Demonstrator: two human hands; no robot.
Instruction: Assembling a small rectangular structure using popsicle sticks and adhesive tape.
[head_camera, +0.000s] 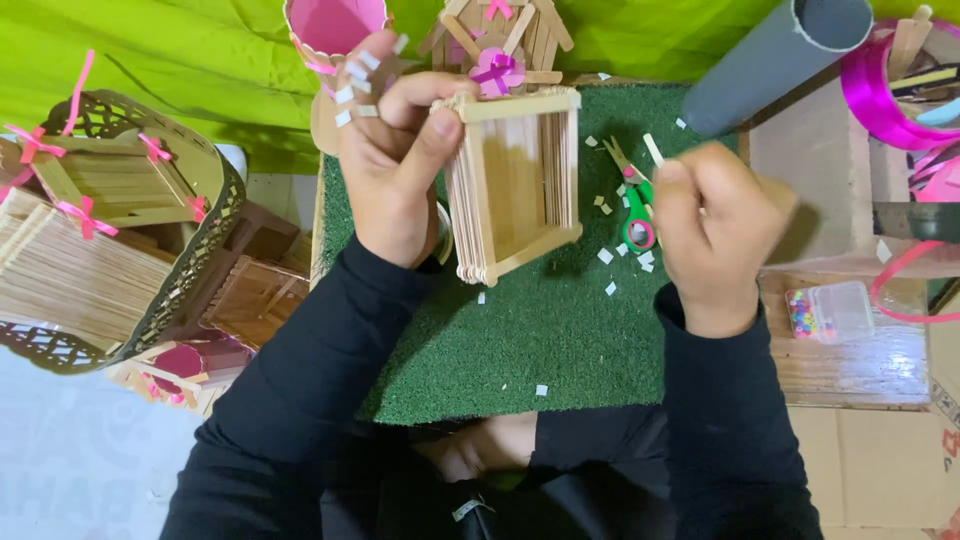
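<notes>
My left hand (395, 150) grips a square box built of stacked craft sticks (520, 185), holding it tilted on its side above the green artificial-grass mat (530, 340). Small white paper bits stick to the fingertips of that hand. My right hand (715, 230) is closed around a thin white strip (652, 148) that pokes up from the fingers, to the right of the box. Green-handled scissors (632, 205) lie on the mat between the box and my right hand, partly hidden by it. White paper scraps are scattered on the mat.
A craft-stick house with a pink bow (497, 50) and a pink cup (335, 28) stand behind the mat. A grey tube (770, 60) leans at the right. Stick boxes in a lattice basket (120, 210) sit left. A clear bead box (832, 310) and pink ribbon roll (880, 95) sit right.
</notes>
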